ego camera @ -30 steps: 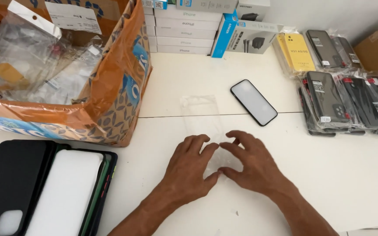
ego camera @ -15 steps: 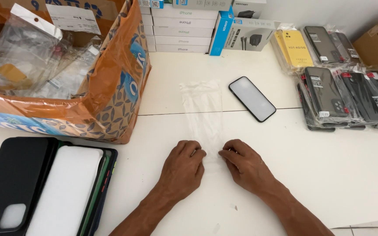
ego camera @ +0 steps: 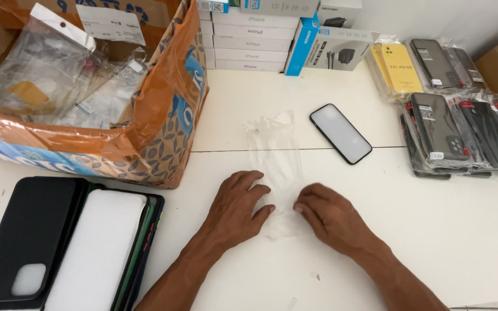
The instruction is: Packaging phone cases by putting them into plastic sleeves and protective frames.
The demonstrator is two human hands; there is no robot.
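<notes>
Clear plastic sleeve (ego camera: pixel 276 167) has shifted since half a second ago: far end now crumpled and skewed toward 11 o'clock, so it's being worked open at the near end, centre of the white table (ego camera: pixel 433 230). Left hand (ego camera: pixel 234 210) flat, fingers spread on its near edge; right hand (ego camera: pixel 329 216) curled, fingertips pinching the film. Thin, glossy, limp. Glossy black phone (ego camera: pixel 341 133) at 1 o'clock, matte black cases (ego camera: pixel 30 230) at 8, orange carton (ego camera: pixel 162 115) at 10.

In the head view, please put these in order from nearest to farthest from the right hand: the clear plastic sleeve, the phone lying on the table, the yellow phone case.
1. Clear plastic sleeve: at the fingertips of the right hand, touching it.
2. Phone: face-up, beyond the hand and slightly to its right.
3. Yellow phone case: in the far right corner of the table.
</notes>
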